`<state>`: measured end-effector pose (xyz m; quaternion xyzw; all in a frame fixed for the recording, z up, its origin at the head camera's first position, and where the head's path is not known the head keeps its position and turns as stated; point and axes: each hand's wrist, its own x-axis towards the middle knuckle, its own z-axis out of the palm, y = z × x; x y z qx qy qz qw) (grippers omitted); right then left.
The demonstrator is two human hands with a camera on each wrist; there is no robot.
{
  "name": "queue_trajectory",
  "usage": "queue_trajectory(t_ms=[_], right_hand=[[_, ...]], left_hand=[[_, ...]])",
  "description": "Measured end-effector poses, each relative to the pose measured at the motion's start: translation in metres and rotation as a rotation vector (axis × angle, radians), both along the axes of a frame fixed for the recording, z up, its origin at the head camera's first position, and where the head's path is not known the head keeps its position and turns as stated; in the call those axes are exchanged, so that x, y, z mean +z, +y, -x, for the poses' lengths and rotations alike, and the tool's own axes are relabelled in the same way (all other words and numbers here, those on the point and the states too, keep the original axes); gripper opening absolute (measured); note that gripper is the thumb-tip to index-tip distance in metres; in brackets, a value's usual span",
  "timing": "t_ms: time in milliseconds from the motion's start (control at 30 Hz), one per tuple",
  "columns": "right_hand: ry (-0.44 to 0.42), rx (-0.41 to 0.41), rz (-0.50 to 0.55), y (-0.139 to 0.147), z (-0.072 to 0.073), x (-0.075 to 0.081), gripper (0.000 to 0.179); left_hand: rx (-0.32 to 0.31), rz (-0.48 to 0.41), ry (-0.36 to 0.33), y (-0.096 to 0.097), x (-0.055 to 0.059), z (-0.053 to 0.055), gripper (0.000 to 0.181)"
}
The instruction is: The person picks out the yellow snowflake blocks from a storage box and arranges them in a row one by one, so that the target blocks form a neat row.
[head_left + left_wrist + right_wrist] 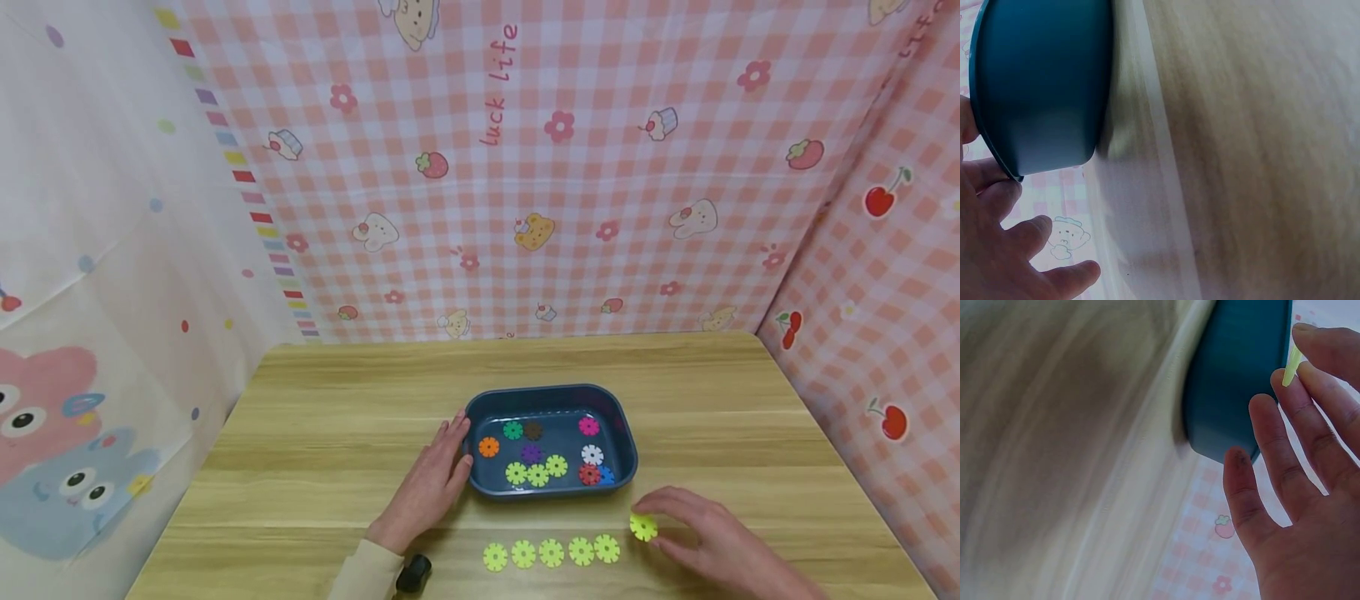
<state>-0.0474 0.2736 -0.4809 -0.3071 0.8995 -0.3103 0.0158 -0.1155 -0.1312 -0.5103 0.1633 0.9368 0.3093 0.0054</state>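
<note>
White cloth hangs... nope, better put: white cloth far left, beside a wooden table. Then comes a left hand, fairly straight fingers resting against the left end of a dark blue tub, just touching the rim, not wrapped round anything. Inside the tub, goes orange disc, green disc, purple disc and brown disc, plus three yellow-green discs toward the near side, then pink disc, red disc, white disc and blue disc, red overlapping blue. Out front, has a row of five yellow-green discs flat on the table, rightmost two pretty close together. Next up, one more yellow-green disc, pinched between thumb and fingertips of the right hand, just past the row's right end, near the tub's front right corner. Looks edge-on in the right wrist view.
</note>
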Motion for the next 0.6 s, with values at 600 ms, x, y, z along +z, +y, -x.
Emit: queue_trajectory(t_ms=[600], right_hand=[[-0.347,-0.058,-0.074,-0.0027,0.007,-0.0083,0.031]], left_hand=[[-0.001,0.008,0.008,-0.0001,0.0004,-0.0001,0.056]])
